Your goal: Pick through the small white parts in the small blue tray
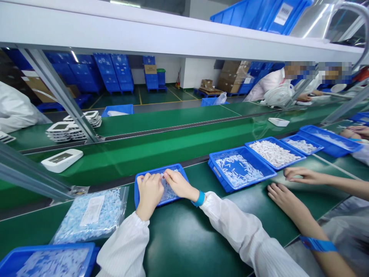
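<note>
Over a small blue tray (137, 192) both of my hands meet with their fingertips close together. My left hand (150, 192) has its fingers curled and pinched; what lies in them is too small to make out. My right hand (179, 184), with a blue band at its wrist, pinches near the left fingertips on something tiny that I cannot name. Small clear or pale pieces (167, 192) lie in the tray beneath. To the left of my left hand rests a clear bag of light-blue pieces (111, 206) with a white label.
Blue trays of small white pieces (240, 169) line the right side. A co-worker's hands (291, 198) rest close by at right. Another blue tray (95, 256) sits front left. White devices (62, 159) lie on the green belt (129, 144). A metal post (60, 88) stands left.
</note>
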{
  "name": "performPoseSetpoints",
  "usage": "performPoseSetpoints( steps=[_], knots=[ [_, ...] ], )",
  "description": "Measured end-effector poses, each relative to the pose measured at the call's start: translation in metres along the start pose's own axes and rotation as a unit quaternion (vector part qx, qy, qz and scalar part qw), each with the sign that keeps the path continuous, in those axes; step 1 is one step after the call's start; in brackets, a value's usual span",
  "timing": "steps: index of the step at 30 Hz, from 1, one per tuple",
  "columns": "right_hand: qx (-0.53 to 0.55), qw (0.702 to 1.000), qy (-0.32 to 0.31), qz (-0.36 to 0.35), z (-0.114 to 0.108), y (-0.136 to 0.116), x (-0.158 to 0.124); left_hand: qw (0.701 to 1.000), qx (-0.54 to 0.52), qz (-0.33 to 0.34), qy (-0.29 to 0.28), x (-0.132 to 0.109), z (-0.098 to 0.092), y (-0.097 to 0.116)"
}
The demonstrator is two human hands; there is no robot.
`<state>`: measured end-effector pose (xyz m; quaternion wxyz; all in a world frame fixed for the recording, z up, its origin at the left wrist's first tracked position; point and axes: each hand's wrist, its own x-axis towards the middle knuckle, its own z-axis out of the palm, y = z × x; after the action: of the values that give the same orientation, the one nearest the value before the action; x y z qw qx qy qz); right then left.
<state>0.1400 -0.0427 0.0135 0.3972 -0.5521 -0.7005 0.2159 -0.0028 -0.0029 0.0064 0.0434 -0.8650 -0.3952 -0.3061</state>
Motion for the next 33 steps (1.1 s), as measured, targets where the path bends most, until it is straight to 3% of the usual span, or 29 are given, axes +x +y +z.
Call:
performPoseSetpoints(
  steps=[9, 18, 33],
  knots=[
    [-0.043, 0.998, 0.013, -0.035, 0.005, 0.004, -0.003, 0.999, -0.034, 0.021, -0.031, 0.001, 0.003, -0.002],
    [-0.027, 0.999, 0.007, -0.032, 0.005, 0.001, -0.004, 0.996, -0.062, 0.065, -0.010, 0.002, 0.007, -0.002],
    [-0.039, 0.999, -0.006, -0.031, 0.006, 0.001, -0.005, 0.995, -0.051, 0.082, -0.006, 0.000, 0.011, -0.002]
  ],
)
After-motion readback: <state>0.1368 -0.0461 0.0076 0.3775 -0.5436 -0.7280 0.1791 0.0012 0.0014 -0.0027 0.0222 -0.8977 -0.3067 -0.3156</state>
